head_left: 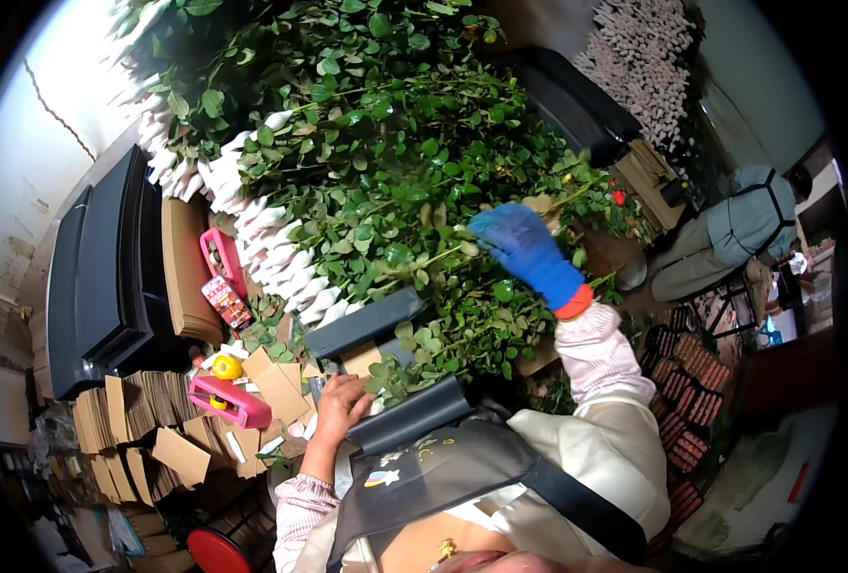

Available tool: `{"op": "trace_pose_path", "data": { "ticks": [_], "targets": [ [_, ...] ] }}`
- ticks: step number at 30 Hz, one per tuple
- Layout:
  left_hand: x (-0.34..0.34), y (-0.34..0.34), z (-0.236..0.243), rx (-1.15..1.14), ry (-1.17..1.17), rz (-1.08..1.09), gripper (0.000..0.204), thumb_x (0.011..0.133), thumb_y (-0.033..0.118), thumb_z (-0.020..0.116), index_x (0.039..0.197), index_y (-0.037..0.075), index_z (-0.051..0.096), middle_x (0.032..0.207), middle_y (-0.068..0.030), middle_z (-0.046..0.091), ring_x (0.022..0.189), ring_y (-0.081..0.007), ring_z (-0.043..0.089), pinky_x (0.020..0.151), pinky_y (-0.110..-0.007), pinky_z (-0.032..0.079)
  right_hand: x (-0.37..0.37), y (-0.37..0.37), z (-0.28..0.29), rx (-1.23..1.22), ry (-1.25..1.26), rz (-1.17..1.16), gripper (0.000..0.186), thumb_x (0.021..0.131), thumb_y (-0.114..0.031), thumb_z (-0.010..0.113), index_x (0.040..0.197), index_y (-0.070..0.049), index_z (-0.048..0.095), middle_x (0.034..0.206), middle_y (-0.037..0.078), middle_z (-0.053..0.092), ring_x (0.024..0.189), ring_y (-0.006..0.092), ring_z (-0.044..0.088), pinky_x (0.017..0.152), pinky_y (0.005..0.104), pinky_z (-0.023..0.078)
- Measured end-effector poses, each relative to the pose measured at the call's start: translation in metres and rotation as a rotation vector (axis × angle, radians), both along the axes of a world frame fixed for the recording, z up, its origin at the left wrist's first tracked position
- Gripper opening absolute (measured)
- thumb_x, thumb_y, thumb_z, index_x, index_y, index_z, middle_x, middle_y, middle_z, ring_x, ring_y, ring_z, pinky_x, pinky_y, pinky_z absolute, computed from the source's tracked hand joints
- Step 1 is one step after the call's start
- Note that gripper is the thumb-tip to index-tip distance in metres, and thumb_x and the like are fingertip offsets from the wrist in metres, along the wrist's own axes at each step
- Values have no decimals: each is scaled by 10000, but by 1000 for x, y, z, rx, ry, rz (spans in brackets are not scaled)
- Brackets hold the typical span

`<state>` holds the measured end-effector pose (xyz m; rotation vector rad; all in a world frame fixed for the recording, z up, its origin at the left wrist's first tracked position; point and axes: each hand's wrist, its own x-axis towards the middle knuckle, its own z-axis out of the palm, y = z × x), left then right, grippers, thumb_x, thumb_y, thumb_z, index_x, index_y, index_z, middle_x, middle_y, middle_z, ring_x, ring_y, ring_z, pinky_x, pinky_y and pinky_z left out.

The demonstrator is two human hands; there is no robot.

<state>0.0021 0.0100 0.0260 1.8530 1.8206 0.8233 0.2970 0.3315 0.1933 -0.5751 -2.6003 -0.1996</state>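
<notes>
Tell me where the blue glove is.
Right of centre in the head view, the blue glove is on the right hand, over the leafy rose stems.

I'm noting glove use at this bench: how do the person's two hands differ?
The left hand is bare, while the right hand wears a blue glove with an orange-red cuff. The left hand is close to the body, beside a dark curved panel; the right hand is farther out, over the leafy stems. Both come from pinkish sleeves.

Leafy green stems (386, 162) in dense heaps
</notes>
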Motion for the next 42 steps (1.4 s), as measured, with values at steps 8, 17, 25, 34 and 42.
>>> {"op": "trace_pose_path", "data": {
  "ticks": [8,17,25,34,42],
  "targets": [
    [2,-2,0,52,-12,31,295,815,180,781,1081,55,755,1027,-106,748,1055,-313,656,1037,-495,442,-21,21,63,39,194,91,316,837,-150,699,1151,-184,689,1172,27,687,1066,270,649,913,427,507],
    [-1,0,4,-14,6,51,309,821,213,778,1104,90,758,1083,-70,750,1109,-293,647,1086,-527,414,-140,104,-40,49,-414,-152,441,893,-454,671,1251,-198,651,1145,75,655,1105,228,616,947,393,450],
    [3,3,7,-27,-7,46,320,824,212,774,1121,95,752,1068,-68,750,1109,-287,648,1101,-531,406,-151,112,-65,62,42,-130,316,759,-84,698,1065,-163,675,943,71,663,934,287,618,869,431,470],
    [3,7,11,-50,-38,36,321,817,192,782,1119,89,751,1060,-82,749,1126,-294,640,1110,-544,389,-207,136,-74,251,-511,-299,229,957,-214,542,1090,-207,728,907,21,666,1015,222,620,1028,403,415],
    [2,2,7,-47,10,47,351,811,203,776,1141,91,738,1063,-98,742,1112,-302,642,1107,-557,398,-170,112,-70,65,-382,-184,535,892,-309,644,1391,-152,530,1281,98,563,1214,276,531,1086,449,374]
  ]
}}
